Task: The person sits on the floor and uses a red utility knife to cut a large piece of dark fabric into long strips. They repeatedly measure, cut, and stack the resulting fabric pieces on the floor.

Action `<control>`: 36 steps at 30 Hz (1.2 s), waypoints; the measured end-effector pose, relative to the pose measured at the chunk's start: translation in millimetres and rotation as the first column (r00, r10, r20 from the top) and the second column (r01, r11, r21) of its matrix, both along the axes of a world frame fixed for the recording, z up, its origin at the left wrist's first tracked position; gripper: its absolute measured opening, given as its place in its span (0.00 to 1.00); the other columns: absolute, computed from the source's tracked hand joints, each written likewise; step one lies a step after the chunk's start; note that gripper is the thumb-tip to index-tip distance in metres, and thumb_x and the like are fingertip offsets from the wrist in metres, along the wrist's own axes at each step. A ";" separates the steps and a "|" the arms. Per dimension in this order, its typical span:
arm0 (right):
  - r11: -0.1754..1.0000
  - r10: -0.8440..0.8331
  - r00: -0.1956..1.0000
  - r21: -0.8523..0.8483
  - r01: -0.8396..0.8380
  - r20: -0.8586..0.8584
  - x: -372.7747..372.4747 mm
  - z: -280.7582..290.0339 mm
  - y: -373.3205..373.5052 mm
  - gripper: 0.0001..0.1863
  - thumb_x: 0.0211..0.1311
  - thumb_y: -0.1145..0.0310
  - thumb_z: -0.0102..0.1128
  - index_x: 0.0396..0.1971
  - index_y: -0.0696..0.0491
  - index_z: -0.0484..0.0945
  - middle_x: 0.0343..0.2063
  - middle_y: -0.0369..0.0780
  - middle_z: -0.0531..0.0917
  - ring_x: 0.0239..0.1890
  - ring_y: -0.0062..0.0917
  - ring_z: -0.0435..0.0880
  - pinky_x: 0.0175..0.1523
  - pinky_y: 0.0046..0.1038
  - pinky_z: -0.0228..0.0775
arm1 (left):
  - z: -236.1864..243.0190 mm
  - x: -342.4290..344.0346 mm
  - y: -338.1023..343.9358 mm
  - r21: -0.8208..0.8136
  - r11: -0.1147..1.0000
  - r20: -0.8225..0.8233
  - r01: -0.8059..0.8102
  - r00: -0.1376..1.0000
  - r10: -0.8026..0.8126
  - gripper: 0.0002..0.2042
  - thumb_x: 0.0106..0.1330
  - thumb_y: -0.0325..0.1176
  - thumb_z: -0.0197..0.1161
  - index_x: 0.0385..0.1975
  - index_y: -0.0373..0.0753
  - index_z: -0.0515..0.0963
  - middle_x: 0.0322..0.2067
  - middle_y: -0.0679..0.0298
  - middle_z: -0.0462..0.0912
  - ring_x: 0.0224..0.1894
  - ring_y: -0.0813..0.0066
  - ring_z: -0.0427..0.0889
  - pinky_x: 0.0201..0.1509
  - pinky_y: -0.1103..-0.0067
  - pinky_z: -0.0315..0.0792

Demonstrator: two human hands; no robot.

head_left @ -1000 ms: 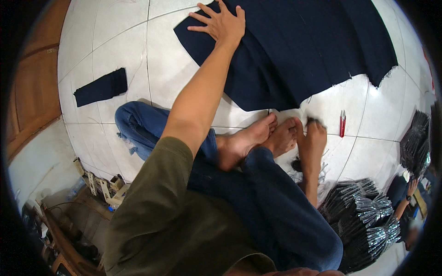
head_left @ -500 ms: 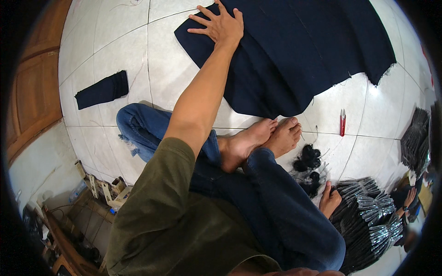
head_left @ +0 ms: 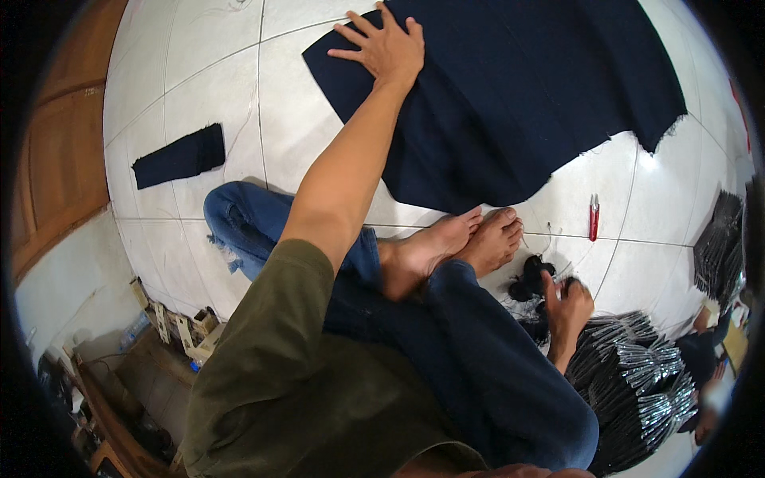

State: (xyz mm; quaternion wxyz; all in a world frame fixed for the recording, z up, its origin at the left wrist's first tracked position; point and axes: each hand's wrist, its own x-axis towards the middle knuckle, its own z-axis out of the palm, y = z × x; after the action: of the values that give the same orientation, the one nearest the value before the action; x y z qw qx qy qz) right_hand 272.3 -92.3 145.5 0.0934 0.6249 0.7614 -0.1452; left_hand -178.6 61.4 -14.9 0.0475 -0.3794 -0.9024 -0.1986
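Observation:
A large sheet of dark navy cloth (head_left: 510,103) lies spread on the tiled floor, with frayed edges on its right side. My left hand (head_left: 388,49) rests flat on its upper left part, fingers spread wide. Beside my right knee, my right hand (head_left: 570,309) is raised, its thumb apart from the loosely bent fingers. Something dark shows at those fingertips, too blurred to make out. Clumps of black thread (head_left: 529,279) lie just left of it. Farther off, past that hand, red-handled thread snips (head_left: 594,218) lie on the tiles.
A small folded piece of navy cloth (head_left: 179,155) is on the left. Black bundles with shiny clear wrapping (head_left: 637,362) are heaped at my right, with another dark bundle (head_left: 719,247) behind. My bare feet (head_left: 486,243) touch or nearly touch the cloth's near edge. A wooden door (head_left: 60,159) stands far left.
My right hand has risen from beside my knee and moved forward, nearer the thread clumps. My left hand stays on the cloth.

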 end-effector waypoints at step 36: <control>0.943 -0.207 0.975 0.282 0.179 0.075 61.7 15.4 -51.1 0.27 0.65 0.53 0.71 0.19 0.63 0.79 0.18 0.50 0.80 0.21 0.44 0.80 0.29 0.43 0.67 | 30.3 12.7 7.4 -0.203 0.977 0.110 -0.068 0.990 0.091 0.34 0.75 0.55 0.48 0.77 0.45 0.59 0.75 0.38 0.51 0.77 0.31 0.43 0.69 0.27 0.33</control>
State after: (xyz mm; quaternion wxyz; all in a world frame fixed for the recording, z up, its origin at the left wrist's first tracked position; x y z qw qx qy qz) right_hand 333.9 -143.5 160.9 0.0307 0.7100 0.7034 -0.0147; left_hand -165.9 68.8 15.4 -0.0364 -0.3333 -0.9334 -0.1278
